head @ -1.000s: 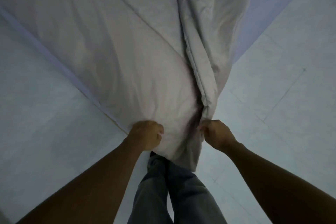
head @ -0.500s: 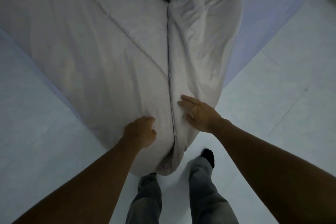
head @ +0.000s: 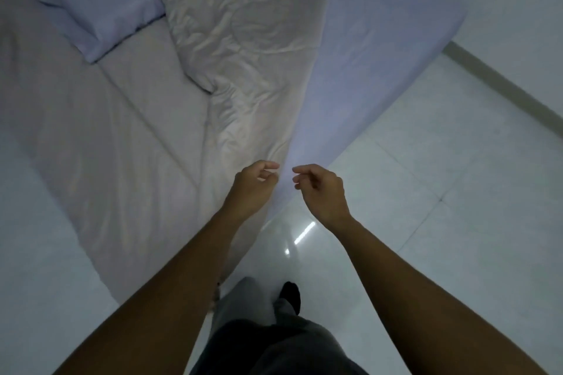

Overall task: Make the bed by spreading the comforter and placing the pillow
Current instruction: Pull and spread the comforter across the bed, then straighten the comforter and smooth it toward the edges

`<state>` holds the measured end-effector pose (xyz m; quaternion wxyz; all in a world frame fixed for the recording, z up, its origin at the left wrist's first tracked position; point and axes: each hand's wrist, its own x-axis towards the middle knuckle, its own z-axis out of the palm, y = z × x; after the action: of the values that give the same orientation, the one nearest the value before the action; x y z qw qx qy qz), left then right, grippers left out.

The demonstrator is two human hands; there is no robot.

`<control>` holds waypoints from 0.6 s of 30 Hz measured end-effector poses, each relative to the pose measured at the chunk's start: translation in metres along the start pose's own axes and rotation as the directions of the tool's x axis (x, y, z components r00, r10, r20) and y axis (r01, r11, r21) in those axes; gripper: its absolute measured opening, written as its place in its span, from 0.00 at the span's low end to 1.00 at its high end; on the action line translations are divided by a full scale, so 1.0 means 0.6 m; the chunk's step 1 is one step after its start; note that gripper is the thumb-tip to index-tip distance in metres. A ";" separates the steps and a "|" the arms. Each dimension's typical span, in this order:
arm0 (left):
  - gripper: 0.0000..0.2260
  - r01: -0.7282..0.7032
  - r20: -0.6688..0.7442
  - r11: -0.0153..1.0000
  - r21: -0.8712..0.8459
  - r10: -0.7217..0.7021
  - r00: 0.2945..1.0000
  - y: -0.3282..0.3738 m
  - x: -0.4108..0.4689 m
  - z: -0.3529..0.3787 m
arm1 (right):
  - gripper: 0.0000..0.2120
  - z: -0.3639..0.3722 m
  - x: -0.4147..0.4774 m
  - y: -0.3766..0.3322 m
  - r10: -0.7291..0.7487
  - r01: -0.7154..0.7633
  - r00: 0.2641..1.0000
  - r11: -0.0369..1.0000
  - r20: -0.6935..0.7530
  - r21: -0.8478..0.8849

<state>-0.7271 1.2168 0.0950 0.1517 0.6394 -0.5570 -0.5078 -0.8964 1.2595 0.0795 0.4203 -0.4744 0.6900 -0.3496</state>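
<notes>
Loosely curled and holding nothing, the left hand and right hand hover side by side, fingertips nearly meeting, above the near side of the bed. The left hand hangs over the beige comforter. The right hangs just past its edge, over a bare strip of lavender sheet. Neither hand appears to touch the cloth.

Beyond the fingertips, the comforter's right side lies doubled back on itself in a rumpled fold, leaving the sheet uncovered out past the right hand. That is probably why both hands are poised at this edge, ready to take hold and draw the fold open. To the left of the left hand the comforter lies flat and smooth, draping over the bed's near corner.

Farther off, up and to the left of both hands, the lavender pillow appears to rest on top of the comforter, one corner close beside the fold. It looks parked there, not yet set in its final place. Below the wrists, the person's dark trousers and a socked foot stand on glossy white tiles.
</notes>
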 end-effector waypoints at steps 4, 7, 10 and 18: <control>0.11 -0.058 0.015 0.996 -0.073 0.059 0.998 0.115 0.026 0.050 | 0.13 -0.122 0.045 -0.015 -0.043 0.048 0.995 0.997 -0.092 0.060; 0.08 -0.104 0.020 0.990 -0.094 0.106 0.994 0.193 0.071 0.088 | 0.12 -0.205 0.100 -0.015 -0.056 0.070 0.985 0.994 -0.164 0.083; 0.08 -0.132 0.010 0.983 -0.127 0.134 0.991 0.265 0.133 0.128 | 0.12 -0.281 0.163 -0.010 -0.019 0.043 0.976 0.993 -0.215 0.107; 0.10 -0.142 0.046 0.976 -0.166 0.151 0.987 0.495 0.308 0.237 | 0.13 -0.518 0.350 -0.008 -0.008 0.029 0.970 0.996 -0.241 0.083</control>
<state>-1.0344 1.0105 0.1694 0.2239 0.5672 -0.5637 -0.5571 -1.2194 1.0850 0.1568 0.3501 -0.4164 0.7157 -0.4378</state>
